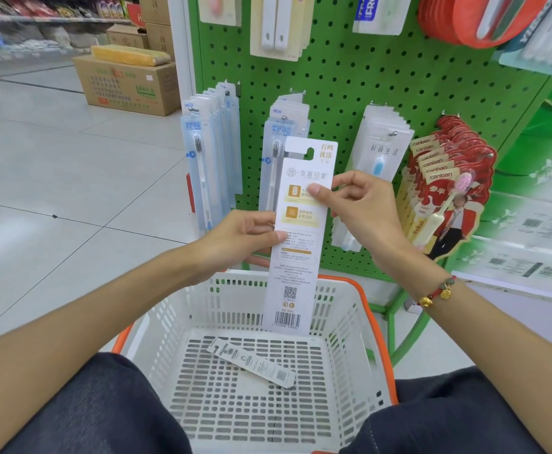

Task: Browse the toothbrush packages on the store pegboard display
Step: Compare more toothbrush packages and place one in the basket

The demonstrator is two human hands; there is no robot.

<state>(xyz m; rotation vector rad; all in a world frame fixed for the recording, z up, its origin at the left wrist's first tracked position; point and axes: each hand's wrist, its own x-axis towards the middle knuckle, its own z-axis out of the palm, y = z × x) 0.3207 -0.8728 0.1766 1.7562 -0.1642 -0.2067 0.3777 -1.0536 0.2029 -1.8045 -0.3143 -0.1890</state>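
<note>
I hold a long white toothbrush package (pixel 296 273) upright in front of the green pegboard (pixel 340 77), its printed back with barcode facing me. My left hand (pixel 245 239) pinches its left edge near the middle. My right hand (pixel 363 204) pinches its right edge higher up, thumb on the yellow labels. Behind it hang rows of pale blue toothbrush packs (pixel 207 149), white packs with a blue brush head (pixel 377 158) and red "canban" cards (pixel 448 181).
A white shopping basket (pixel 350 322) with orange handles sits below between my knees, with one slim toothbrush package (pixel 251 362) lying in it. Cardboard boxes (pixel 127 83) stand on the tiled floor at the left. More packs hang higher on the pegboard.
</note>
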